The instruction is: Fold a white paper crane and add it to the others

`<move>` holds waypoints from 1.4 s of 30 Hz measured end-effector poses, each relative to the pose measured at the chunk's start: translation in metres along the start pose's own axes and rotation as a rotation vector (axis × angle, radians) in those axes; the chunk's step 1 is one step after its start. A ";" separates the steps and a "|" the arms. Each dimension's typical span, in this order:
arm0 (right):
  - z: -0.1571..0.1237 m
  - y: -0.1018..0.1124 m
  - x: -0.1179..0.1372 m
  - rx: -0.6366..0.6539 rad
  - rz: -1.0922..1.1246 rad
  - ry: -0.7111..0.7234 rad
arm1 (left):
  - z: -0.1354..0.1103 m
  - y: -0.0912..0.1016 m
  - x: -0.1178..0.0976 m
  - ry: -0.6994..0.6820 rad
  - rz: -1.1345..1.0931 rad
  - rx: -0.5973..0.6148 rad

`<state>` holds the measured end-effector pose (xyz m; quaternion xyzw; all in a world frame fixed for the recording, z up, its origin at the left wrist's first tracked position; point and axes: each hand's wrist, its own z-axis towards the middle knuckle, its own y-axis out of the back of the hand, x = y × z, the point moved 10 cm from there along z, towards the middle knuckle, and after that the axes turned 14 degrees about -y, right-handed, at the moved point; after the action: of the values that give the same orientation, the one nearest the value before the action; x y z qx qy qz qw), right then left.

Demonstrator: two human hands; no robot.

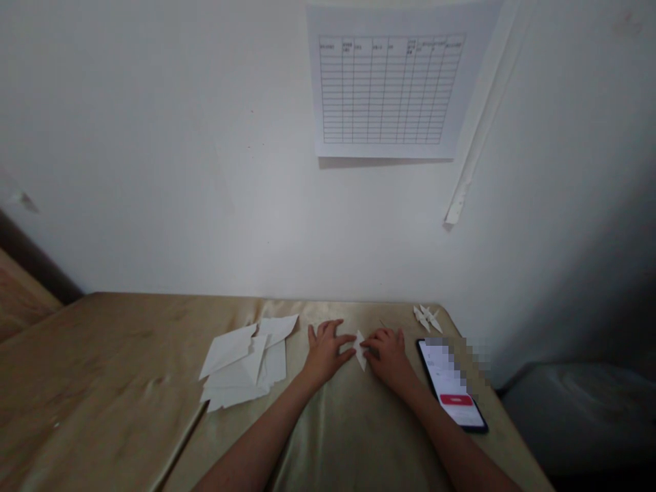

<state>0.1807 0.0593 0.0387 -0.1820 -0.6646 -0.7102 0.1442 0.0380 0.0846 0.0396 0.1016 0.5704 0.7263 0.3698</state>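
Observation:
Between my two hands a small piece of folded paper, white and shaped like a narrow diamond, is held just at the tabletop. My left hand pinches its left edge with thumb and forefinger, the other fingers spread away from it. From the opposite side, my right hand grips the right edge with thumb and forefinger, its remaining fingers curled. Finer folds in the paper are too small to make out. Left of my left hand lies a loose pile of white paper sheets, overlapping one another.
A phone with a lit screen lies right of my right forearm. Behind it, small pointed folded paper pieces sit near the far right corner of the cloth-covered table. A printed chart hangs on the wall.

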 end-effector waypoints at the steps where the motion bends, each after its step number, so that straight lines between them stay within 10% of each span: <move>1: 0.000 0.001 0.000 -0.006 -0.005 0.003 | 0.000 0.001 -0.001 -0.008 -0.008 -0.005; 42: -0.001 0.007 -0.004 -0.087 0.023 0.024 | 0.001 -0.006 -0.005 -0.131 -0.138 0.009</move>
<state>0.1872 0.0575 0.0427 -0.1872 -0.6290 -0.7389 0.1525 0.0445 0.0831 0.0363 0.1109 0.5541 0.6882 0.4550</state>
